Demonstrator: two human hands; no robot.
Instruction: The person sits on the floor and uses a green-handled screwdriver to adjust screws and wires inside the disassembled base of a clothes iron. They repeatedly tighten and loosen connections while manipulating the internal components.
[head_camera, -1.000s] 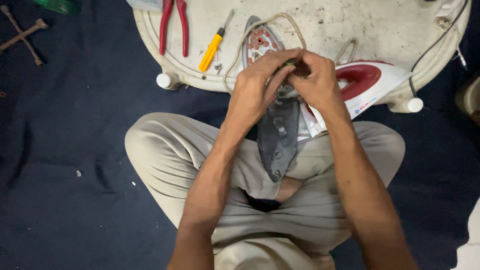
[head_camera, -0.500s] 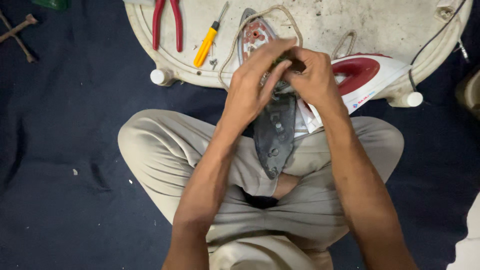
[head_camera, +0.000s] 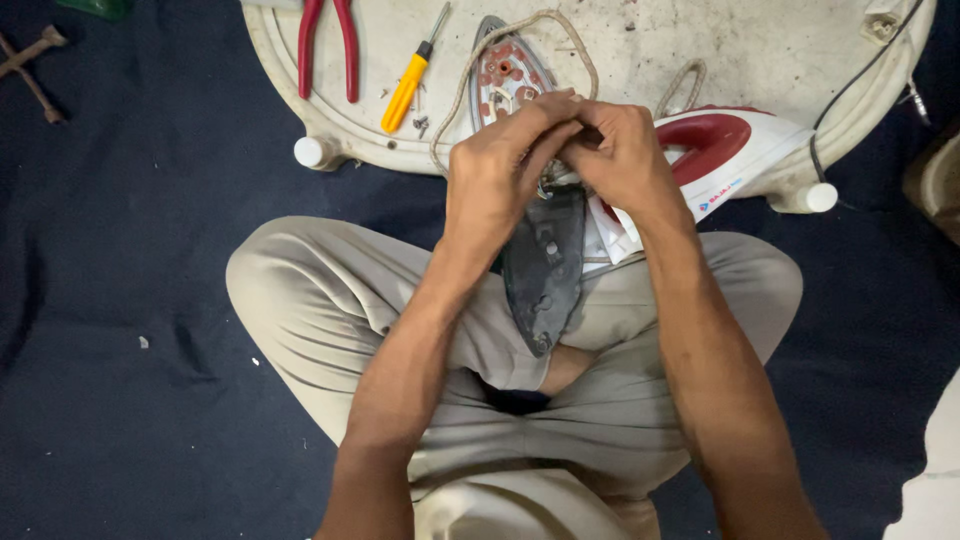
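Note:
I sit cross-legged with a dark grey iron soleplate (head_camera: 545, 265) standing tip-down over my lap. My left hand (head_camera: 500, 175) and my right hand (head_camera: 620, 150) meet at its upper end, fingers closed together on a small part there that the fingers hide. A white and red iron cover (head_camera: 735, 150) lies just right of my right hand on the white round board (head_camera: 760, 40). Another iron base plate with reddish fittings (head_camera: 505, 70) lies behind my hands, ringed by a beige cord (head_camera: 470, 75).
On the board lie red-handled pliers (head_camera: 325, 45), a yellow-handled screwdriver (head_camera: 408, 85) and small screws (head_camera: 420, 122). A black cable (head_camera: 850, 90) runs off the board's right side. A rusty cross-shaped tool (head_camera: 35, 60) lies on the dark blue cloth (head_camera: 120, 300) at far left.
The view has drifted slightly. My hands stay joined at the top of the soleplate, with the fingers shifting a little.

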